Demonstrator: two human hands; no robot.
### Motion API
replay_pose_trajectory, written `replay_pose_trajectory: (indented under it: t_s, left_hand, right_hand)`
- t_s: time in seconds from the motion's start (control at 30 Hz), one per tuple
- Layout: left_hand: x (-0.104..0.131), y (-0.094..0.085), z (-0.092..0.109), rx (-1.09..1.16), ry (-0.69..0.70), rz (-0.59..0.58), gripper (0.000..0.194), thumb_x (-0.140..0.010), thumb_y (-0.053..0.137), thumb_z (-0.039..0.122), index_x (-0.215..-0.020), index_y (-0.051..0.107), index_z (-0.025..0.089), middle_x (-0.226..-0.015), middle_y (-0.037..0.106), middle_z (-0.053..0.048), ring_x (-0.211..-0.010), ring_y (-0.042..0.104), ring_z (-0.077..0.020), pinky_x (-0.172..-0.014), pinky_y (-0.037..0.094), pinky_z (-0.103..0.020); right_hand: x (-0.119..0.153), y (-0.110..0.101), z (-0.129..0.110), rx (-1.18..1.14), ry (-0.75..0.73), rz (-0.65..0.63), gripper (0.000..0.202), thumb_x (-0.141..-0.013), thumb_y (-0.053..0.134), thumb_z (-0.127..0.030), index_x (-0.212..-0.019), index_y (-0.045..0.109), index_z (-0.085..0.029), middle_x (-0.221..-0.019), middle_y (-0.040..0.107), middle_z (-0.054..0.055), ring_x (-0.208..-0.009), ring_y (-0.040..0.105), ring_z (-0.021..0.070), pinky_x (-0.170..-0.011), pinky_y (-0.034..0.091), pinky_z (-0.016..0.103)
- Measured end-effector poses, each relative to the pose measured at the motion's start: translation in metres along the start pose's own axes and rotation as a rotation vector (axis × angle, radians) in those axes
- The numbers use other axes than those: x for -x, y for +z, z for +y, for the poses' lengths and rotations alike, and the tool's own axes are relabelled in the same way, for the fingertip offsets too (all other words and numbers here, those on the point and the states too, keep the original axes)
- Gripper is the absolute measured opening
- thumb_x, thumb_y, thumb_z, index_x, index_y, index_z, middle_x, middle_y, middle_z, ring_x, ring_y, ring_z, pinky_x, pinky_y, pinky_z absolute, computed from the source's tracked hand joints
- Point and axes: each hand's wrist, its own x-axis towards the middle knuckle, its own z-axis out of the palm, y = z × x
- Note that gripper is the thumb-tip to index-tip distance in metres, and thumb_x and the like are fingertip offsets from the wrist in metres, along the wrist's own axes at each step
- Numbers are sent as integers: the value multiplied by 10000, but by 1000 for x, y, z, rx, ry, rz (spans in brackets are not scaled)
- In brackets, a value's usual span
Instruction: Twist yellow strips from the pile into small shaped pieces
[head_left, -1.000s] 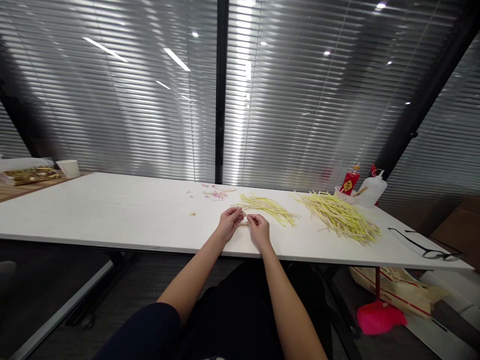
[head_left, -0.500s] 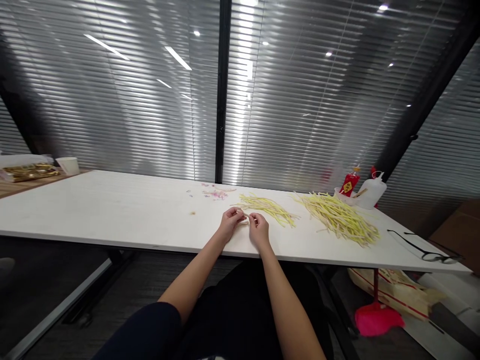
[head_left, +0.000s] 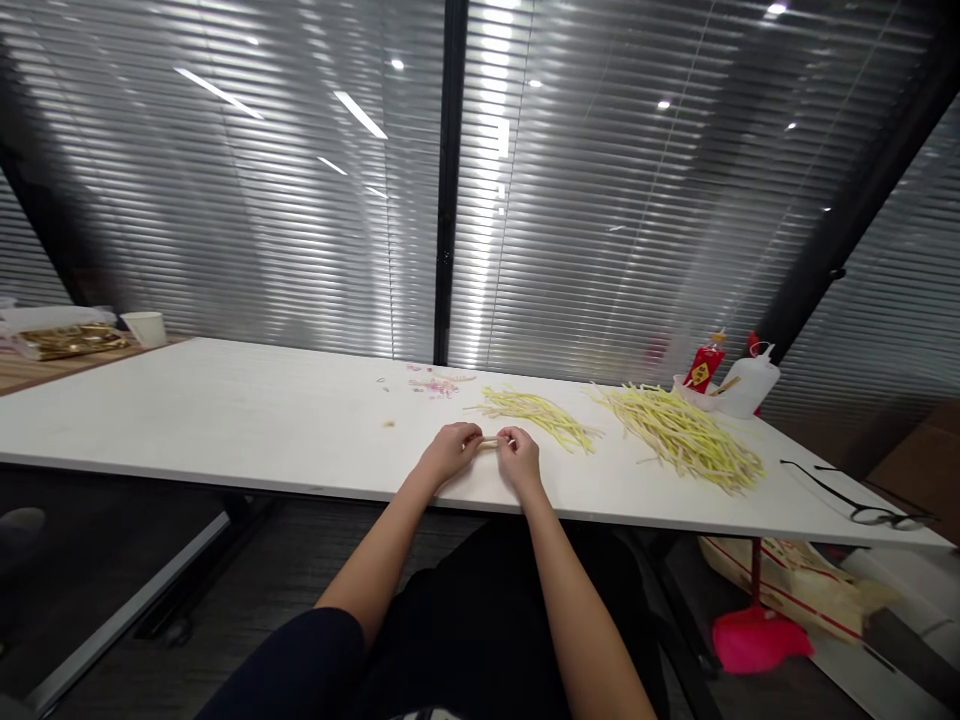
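A thin pale strip (head_left: 489,443) was pinched at its two ends between the left hand (head_left: 450,455) and the right hand (head_left: 519,458), just above the near edge of the white table (head_left: 225,420); it was judged light, limp and easily creased, best taken by its ends. Two heaps of yellow strips (head_left: 540,417) (head_left: 686,436) lay toward the right end, with a squeeze bottle (head_left: 747,380) at the far right corner and window blinds (head_left: 300,200) behind.

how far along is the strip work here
Possibly done: a small pile of yellow strips lies just beyond the hands. In hand: left hand and right hand pinch one pale strip between them. Possibly left: the large pile of yellow strips to the right.
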Motion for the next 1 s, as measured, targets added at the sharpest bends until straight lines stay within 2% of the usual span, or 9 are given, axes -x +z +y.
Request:
replay_pose_trajectory:
  t_s: [0.1,0.23,0.4,0.63,0.8,1.0]
  left_hand:
    - [3,4,-3,-127,36,-61,248,-887,420,250,-881,656,173,-822,633,-72,-782,587,-171,-718,428,-264]
    - [8,13,-3,-232,46,-70,282,-911,366,243,-930,640,180,-834,596,-74,-765,579,-170,-717,419,-266]
    - [9,18,-3,-324,70,-67,212,-880,432,235,-957,625,191,-868,585,-85,-810,568,-199,-720,408,-284]
    - [9,18,-10,-195,44,-24,237,-885,426,230,-990,637,201,-861,602,-90,-809,570,-212,-719,402,-297]
    - [10,19,-12,-173,57,-25,263,-890,425,239,-1054,629,213,-879,622,-85,-834,579,-203,-740,399,-285]
    - [11,20,-13,-192,64,-36,315,-891,418,230,-1145,604,219,-874,652,-88,-837,595,-204,-761,391,-300]
  right_hand:
    - [0,0,0,0,29,15,174,-763,467,-299,-777,607,-197,-775,622,34,-669,534,176,-644,421,282]
    - [0,0,2,-42,95,37,194,-754,483,-318,-796,628,-196,-779,638,36,-649,543,176,-632,434,282]
    - [0,2,7,-114,167,70,210,-741,520,-353,-802,648,-197,-757,645,35,-629,552,175,-591,442,274]
    - [1,0,2,-156,153,20,242,-751,538,-388,-832,642,-185,-766,639,39,-610,543,159,-577,447,260]
    - [2,-1,-5,-195,151,-55,282,-691,642,-413,-854,636,-183,-754,631,21,-542,488,129,-529,431,248]
    - [3,0,-5,-185,101,-74,255,-697,647,-415,-792,676,-180,-788,667,51,-610,547,159,-588,453,274]
